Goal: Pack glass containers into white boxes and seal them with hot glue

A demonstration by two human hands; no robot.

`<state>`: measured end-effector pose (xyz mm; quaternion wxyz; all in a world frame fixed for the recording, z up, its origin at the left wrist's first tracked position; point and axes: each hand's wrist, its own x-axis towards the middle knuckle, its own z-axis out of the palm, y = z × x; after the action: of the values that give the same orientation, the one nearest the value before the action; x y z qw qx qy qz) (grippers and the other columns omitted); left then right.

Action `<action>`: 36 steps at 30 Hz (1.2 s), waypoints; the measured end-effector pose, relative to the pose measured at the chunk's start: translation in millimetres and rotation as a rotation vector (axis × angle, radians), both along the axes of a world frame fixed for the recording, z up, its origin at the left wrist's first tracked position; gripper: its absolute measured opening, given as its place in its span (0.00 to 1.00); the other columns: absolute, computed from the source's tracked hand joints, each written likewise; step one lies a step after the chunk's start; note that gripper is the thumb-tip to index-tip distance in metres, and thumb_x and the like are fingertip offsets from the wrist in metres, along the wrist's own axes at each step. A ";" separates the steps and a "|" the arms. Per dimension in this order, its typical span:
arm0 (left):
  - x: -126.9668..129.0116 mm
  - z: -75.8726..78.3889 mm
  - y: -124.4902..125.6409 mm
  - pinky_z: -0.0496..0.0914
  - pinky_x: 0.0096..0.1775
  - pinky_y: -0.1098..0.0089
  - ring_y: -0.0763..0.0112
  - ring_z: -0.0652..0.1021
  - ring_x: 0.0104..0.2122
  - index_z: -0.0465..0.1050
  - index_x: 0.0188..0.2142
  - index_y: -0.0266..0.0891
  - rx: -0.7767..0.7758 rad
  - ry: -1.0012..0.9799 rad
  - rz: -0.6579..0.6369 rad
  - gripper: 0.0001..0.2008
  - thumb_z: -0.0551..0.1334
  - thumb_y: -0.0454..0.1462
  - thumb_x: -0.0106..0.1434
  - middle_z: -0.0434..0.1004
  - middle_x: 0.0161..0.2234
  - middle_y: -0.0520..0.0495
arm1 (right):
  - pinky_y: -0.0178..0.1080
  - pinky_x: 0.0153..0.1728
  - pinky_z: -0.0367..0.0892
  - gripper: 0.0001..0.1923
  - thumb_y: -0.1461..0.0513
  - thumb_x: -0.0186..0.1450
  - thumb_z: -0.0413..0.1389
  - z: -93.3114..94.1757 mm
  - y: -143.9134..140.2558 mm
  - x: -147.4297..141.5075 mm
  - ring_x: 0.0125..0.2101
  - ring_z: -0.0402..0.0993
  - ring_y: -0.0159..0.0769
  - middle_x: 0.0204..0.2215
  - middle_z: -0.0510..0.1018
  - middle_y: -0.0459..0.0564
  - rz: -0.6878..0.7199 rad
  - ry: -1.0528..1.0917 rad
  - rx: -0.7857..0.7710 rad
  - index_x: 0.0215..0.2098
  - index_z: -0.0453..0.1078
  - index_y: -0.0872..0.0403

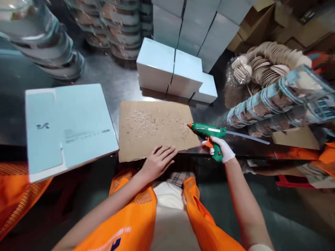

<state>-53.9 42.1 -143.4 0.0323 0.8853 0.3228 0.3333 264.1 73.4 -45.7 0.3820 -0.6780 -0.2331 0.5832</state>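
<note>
Gleaming green glue gun (208, 132), orange-tipped

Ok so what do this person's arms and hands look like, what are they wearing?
Both forearms are bare, with no sleeves showing. The right hand wears a thin white glove; the left hand has none. An orange mesh vest with dark lettering hangs open over a white top. No watch or jewellery shows.
</note>
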 end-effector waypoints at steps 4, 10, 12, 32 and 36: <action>1.6 0.4 -0.7 0.70 0.62 0.57 0.61 0.81 0.57 0.71 0.67 0.44 0.009 0.006 0.024 0.22 0.61 0.37 0.75 0.83 0.59 0.41 | 0.30 0.11 0.62 0.13 0.53 0.59 0.64 2.1 1.4 13.7 0.12 0.66 0.29 0.22 0.83 0.53 0.032 -0.085 -0.048 0.30 0.74 0.55; 5.2 3.3 -4.1 0.71 0.60 0.56 0.61 0.82 0.55 0.77 0.61 0.43 -0.018 -0.026 0.057 0.17 0.60 0.37 0.75 0.84 0.57 0.42 | 0.30 0.10 0.58 0.18 0.51 0.53 0.70 16.7 -9.6 23.9 0.11 0.67 0.32 0.11 0.73 0.47 0.061 -0.248 -0.006 0.27 0.72 0.55; 5.1 5.0 -5.1 0.71 0.59 0.56 0.61 0.82 0.55 0.77 0.60 0.41 -0.026 -0.034 0.055 0.16 0.61 0.38 0.76 0.84 0.57 0.43 | 0.31 0.10 0.59 0.20 0.51 0.50 0.72 28.3 -12.9 20.4 0.11 0.68 0.33 0.12 0.73 0.46 0.071 -0.323 0.030 0.27 0.72 0.55; 5.8 8.5 6.0 0.69 0.57 0.57 0.61 0.83 0.53 0.77 0.57 0.39 0.015 -0.073 0.020 0.14 0.60 0.39 0.77 0.86 0.54 0.44 | 0.35 0.17 0.67 0.29 0.37 0.57 0.62 -11.6 -10.2 8.4 0.15 0.70 0.34 0.19 0.79 0.52 0.079 -0.349 0.037 0.31 0.72 0.54; 10.6 10.7 11.4 0.71 0.56 0.56 0.61 0.84 0.50 0.77 0.56 0.38 -0.001 -0.077 0.042 0.14 0.60 0.39 0.77 0.86 0.53 0.44 | 0.37 0.24 0.70 0.27 0.40 0.67 0.56 -1.0 -0.6 22.8 0.21 0.77 0.40 0.23 0.82 0.55 0.250 -0.567 -0.076 0.32 0.75 0.55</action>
<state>-43.3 53.5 -132.7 0.0382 0.8647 0.3400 0.3676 286.9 72.8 -46.7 0.2016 -0.7936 -0.3900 0.4214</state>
